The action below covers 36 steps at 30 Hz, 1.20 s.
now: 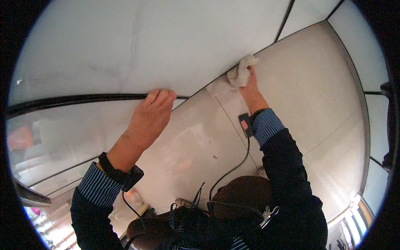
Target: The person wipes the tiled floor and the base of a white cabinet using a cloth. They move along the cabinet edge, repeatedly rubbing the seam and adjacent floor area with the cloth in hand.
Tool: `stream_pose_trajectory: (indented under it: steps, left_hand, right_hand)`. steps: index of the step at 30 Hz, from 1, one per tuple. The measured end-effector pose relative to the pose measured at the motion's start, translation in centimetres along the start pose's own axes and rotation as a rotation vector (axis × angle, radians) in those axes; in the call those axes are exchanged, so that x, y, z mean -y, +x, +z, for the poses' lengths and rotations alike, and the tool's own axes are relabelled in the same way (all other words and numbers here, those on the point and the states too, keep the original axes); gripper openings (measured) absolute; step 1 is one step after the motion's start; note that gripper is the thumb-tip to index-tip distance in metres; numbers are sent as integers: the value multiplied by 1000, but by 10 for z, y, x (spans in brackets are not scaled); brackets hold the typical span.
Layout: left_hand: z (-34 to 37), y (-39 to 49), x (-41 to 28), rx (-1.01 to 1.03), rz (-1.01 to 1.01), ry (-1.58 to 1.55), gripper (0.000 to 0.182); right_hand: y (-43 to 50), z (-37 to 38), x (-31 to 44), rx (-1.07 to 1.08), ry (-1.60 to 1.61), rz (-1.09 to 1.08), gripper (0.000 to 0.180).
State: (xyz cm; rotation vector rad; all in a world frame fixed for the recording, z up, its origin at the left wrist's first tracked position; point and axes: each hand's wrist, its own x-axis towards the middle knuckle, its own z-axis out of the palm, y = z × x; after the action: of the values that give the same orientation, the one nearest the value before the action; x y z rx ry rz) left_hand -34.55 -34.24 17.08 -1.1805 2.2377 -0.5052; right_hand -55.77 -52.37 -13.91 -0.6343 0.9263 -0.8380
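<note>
A pale, crumpled cloth (240, 76) is held in my right hand (251, 90), pressed low against the white panelled wall (203, 40) where it meets the tiled floor (193, 140). My left hand (154, 114) is against the black trim (84, 99) along the white panel's edge, near the corner. Its fingers are bent over the trim; the fingertips are partly hidden, so I cannot tell whether they grip it. Each wrist wears a strap with a small black device, the left device (132, 178) and the right device (245, 125), both on thin cables.
Glossy white panels continue at the right, above a grey skirting strip (359, 84). A light reddish item (132, 197) lies on the floor at lower left. My knees (243, 193) are bent below my hands. The right device's cable (231, 170) hangs in front of the floor.
</note>
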Motion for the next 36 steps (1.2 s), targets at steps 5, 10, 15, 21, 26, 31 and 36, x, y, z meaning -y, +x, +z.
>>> stream_pose_trajectory:
  steps: [5,10,15,21,26,31,36]
  left_hand:
    - [2,6,-3,-16,-21,-61,28]
    - [10,0,-3,73,-74,-106,48]
    - [14,12,-6,89,-16,36,47]
    - [2,9,3,34,-33,-13,31]
    - [-2,-4,8,39,-53,-4,29]
    - [-6,-1,14,17,-70,-49,34]
    - [-8,2,9,51,-94,-49,32]
  right_hand:
    - [-46,78,-42,47,-205,13,36]
    - [-91,140,-75,182,-244,54,47]
    - [-93,154,-55,95,-406,238,50]
    - [-87,158,-39,214,-424,99,42]
    - [-93,154,-29,160,-219,30,37]
    - [-104,177,-26,98,-265,114,35]
    - [-82,159,-49,190,-162,-14,38]
